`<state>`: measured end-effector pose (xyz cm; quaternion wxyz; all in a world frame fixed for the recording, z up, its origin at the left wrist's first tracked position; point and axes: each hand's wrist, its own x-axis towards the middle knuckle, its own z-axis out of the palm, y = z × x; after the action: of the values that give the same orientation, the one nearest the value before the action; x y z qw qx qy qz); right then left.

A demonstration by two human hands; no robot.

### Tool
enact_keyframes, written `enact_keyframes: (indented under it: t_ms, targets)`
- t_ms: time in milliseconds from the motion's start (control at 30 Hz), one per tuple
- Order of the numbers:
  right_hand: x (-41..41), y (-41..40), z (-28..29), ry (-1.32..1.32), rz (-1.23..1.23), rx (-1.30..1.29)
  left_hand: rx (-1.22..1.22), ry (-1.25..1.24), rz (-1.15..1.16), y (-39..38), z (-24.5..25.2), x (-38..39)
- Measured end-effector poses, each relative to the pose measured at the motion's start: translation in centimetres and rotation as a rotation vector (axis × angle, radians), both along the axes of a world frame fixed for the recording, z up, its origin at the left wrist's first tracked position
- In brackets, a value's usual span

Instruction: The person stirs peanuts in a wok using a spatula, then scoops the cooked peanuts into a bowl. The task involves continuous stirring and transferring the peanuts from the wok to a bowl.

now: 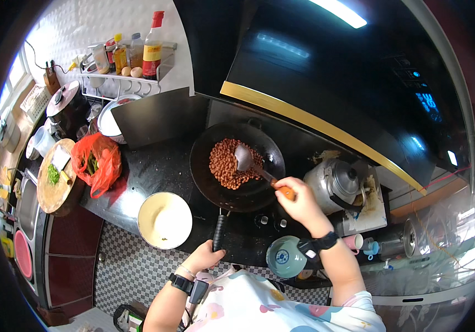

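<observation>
A black wok (204, 182) sits on the stove, with a heap of reddish-brown peanuts (223, 164) in its middle. My left hand (205, 256) grips the end of the wok's black handle (219, 232). In my right hand (301, 203) is the wooden handle of a metal wok spatula (243, 158), whose blade rests among the peanuts. A cream enamel basin (158, 213) stands on the counter left of the handle. Below my right wrist is a pale green bowl (293, 261) with a blue pattern inside.
A metal kettle (333, 182) stands right of the wok, under the range hood (324, 83). To the left are a red plastic bag (104, 162) of green vegetables and a round chopping board (49, 199) with chopped greens and a cleaver. Sauce bottles (151, 54) line a wall rack.
</observation>
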<state>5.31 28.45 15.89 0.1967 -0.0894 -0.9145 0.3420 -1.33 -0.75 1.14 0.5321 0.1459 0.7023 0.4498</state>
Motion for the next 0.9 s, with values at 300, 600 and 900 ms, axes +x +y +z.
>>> enact_keyframes:
  t_ms: [300,600,900]
  targets:
    - [2.9,8.2,-0.9,-0.013,-0.395,-0.060,-0.017,-0.014,-0.011,0.2,-0.2,-0.2]
    - [-0.9,6.1,-12.9,0.089,-0.340,-0.962,-0.013,-0.042,0.016,0.1,-0.3,0.1]
    - [1.2,0.5,-8.6,0.120,-0.003,-0.099,-0.063,0.014,0.003,0.3,0.7,0.3]
